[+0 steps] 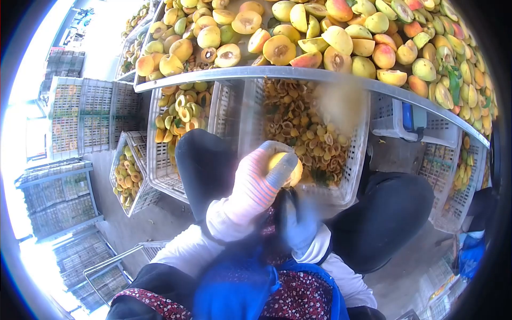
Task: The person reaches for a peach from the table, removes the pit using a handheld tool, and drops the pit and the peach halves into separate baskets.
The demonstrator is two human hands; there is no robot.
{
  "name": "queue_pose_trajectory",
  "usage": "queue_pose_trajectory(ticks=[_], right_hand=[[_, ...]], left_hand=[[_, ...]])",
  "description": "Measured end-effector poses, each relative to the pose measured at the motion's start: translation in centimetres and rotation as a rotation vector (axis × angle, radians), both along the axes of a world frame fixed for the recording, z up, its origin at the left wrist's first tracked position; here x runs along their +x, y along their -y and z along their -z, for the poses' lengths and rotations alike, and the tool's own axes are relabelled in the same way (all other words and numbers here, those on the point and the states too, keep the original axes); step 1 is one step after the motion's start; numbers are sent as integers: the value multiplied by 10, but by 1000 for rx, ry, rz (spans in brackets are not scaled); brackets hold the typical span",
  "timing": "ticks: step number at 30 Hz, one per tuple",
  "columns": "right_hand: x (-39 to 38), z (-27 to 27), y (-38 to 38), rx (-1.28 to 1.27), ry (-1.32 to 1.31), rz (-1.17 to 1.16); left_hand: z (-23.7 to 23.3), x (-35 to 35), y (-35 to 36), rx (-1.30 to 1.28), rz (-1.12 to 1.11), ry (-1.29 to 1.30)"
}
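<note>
My left hand [261, 176], in a white striped glove with greyish fingertips, is closed around a yellow apricot [292, 169] above my lap. Close below the fruit is my right hand [300, 224], in a bluish glove and smeared by motion. A dark shape shows at its upper edge, too blurred to name. Just beyond both hands stands a white plastic crate [356, 184] of brown pits and scraps [309, 138]. A pale yellow blur [341, 104] hangs over that crate; I cannot make out what it is.
A metal-edged table [320, 73] heaped with whole and halved apricots [280, 49] spans the far side. Left of the pit crate, another crate [160, 170] holds apricot halves. More fruit crates stand left and right, with stacked crates [80, 114] farther left. My knees flank the pit crate.
</note>
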State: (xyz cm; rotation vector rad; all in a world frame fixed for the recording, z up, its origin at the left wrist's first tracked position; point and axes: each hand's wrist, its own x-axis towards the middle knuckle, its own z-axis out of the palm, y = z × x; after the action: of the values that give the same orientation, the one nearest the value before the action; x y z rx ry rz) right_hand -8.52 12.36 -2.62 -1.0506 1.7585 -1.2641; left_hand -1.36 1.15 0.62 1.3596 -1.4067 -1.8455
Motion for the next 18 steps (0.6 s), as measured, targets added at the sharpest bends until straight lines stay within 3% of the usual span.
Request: queue_pose_trajectory(ticks=[2, 4, 5, 7, 11, 14, 18], right_hand=[[17, 22, -7, -112, 240, 133], [8, 13, -5, -33, 404, 43], [-12, -1, -6, 99, 445, -111], [-2, 11, -12, 295, 1244, 53], [-26, 13, -1, 284, 2040, -325], [-25, 8, 1, 274, 2191, -192], [-18, 16, -1, 307, 2233, -221]], left_hand=[[5, -2, -1, -107, 31, 13], [8, -3, -2, -135, 49, -18], [8, -2, -1, -113, 54, -56], [14, -1, 3, -86, 68, -129], [13, 2, 4, -51, 85, -95], [25, 5, 3, -188, 105, -23], [25, 8, 6, -484, 231, 173]])
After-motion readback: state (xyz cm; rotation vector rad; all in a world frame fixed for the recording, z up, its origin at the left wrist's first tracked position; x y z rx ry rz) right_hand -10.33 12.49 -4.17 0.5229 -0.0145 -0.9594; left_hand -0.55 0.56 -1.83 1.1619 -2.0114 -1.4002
